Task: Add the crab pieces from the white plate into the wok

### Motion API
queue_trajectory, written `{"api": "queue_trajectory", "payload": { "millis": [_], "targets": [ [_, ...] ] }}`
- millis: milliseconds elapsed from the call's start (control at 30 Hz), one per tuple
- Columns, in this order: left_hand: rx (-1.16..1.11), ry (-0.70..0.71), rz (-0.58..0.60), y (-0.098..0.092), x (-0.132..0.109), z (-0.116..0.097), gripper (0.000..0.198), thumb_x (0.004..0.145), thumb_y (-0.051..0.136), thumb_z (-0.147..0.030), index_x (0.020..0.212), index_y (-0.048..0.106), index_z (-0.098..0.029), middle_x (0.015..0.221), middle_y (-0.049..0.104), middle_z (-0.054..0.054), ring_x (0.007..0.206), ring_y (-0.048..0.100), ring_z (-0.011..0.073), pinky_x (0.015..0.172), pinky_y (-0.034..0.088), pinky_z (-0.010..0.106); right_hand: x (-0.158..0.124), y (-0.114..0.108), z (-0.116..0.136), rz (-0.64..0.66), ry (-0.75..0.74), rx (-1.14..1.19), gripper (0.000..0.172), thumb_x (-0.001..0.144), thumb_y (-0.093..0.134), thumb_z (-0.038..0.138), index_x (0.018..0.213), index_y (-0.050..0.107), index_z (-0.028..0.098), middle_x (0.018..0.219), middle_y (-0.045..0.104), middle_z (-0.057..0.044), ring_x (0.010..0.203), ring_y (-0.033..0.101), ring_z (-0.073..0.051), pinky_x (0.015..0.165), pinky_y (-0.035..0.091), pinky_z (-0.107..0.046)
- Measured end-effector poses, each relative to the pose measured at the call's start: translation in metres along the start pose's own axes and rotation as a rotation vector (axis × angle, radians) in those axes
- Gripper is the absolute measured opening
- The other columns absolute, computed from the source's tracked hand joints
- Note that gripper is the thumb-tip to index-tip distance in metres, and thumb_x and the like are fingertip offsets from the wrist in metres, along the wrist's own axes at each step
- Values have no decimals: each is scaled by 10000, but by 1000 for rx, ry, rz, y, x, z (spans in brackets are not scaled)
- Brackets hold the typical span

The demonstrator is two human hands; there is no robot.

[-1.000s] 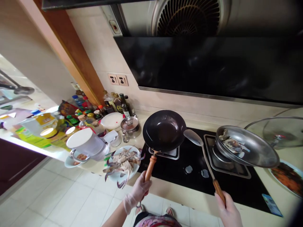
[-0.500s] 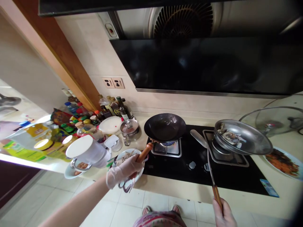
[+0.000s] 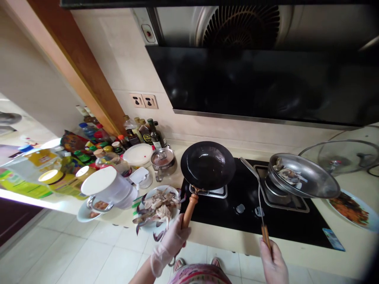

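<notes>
Black wok (image 3: 207, 165) gripped by its wooden handle (image 3: 189, 209), resting over the left burner (image 3: 209, 192).
Left of the gloved left hand's fingers (image 3: 173, 240), closed round that handle to steady it, crab pieces (image 3: 156, 209) fill a plate (image 3: 177, 197); right of them, the bare right hand's fingers (image 3: 271, 252) close round a steel spatula (image 3: 250, 169), reaching toward a tilted steel pan (image 3: 304, 175) holding crab.

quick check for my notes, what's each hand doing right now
Left hand: closed, holding the wooden wok handle.
Right hand: closed, holding the wooden spatula handle.
</notes>
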State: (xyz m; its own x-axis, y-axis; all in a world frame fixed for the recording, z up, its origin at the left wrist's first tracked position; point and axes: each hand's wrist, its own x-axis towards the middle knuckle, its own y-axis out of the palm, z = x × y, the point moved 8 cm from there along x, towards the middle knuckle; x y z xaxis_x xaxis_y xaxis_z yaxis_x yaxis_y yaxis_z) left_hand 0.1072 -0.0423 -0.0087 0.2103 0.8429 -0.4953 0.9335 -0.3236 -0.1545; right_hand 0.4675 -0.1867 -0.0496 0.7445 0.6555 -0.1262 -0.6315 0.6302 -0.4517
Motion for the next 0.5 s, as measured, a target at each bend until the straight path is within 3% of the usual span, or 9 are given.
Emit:
{"api": "queue_trajectory", "payload": {
  "millis": [133, 267, 367, 500],
  "targets": [
    [99, -52, 12, -2, -16, -34, 261, 733, 584, -311, 968, 503, -230, 440, 421, -104, 351, 359, 81, 370, 216, 210, 16, 2, 9, 4, 15, 6, 598, 698, 559, 737, 973, 631, 210, 969, 729, -95, 934, 667, -291, 815, 522, -365],
    [206, -117, -10, -10, -26, -60, 170, 731, 571, -272, 885, 504, -245, 408, 429, -79, 326, 362, 94, 356, 187, 222, 27, 8, 21, 29, 51, 43, 520, 669, 644, 692, 869, 624, 213, 794, 706, -46, 803, 658, -257, 718, 522, -332],
    [255, -108, -90, -8, -26, -58, 215, 733, 572, -284, 934, 512, -237, 444, 430, -85, 336, 402, 100, 354, 217, 209, 30, 14, 28, 9, 10, 84, 475, 702, 637, 677, 807, 596, 215, 671, 646, -5, 674, 621, -215, 626, 499, -310],
    [305, -100, -135, 3, -21, -38, 371, 779, 527, -326, 1125, 472, -204, 439, 378, -125, 325, 363, 97, 355, 222, 193, 37, 13, 20, -20, -15, 81, 479, 756, 564, 689, 819, 589, 215, 680, 640, -2, 668, 617, -204, 632, 497, -305]
  ]
}}
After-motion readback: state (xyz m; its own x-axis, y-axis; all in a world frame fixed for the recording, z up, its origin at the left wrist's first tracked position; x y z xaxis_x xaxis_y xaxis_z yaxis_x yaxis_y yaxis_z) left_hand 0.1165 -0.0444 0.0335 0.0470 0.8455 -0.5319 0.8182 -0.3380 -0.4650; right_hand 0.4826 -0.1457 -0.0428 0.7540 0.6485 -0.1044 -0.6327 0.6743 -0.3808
